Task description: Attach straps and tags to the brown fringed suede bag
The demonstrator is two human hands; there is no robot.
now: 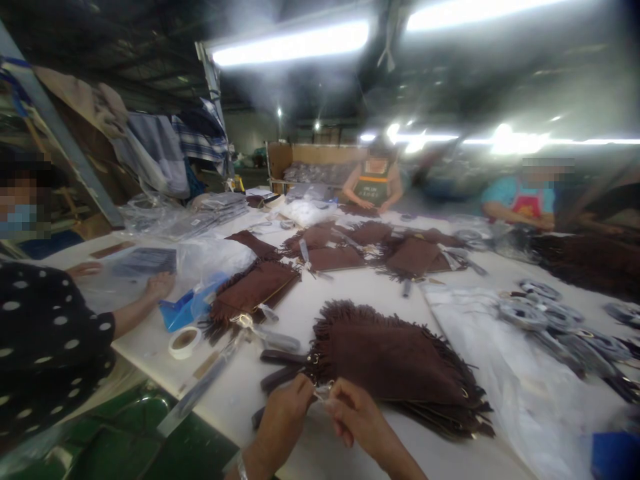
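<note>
At the near edge of the table, my left hand (286, 408) and my right hand (353, 407) are close together, each closed in a pinch. Between their fingertips is a small piece of clear plastic wrapping (321, 392); whether it covers a metal part I cannot tell. Just beyond my hands lies a stack of dark brown fringed bags (395, 353), with small gold-coloured metal fittings at the edges. Dark straps (283, 357) stick out from the bags' left side, beside my left hand.
More brown fringed bags (255, 290) lie across the white table (320, 293). A roll of white tape (184, 342) and a blue tape dispenser (183, 311) are at left. Wrapped straps (545, 310) lie on white plastic at right. A co-worker in polka dots (50, 333) is at left; others stand across.
</note>
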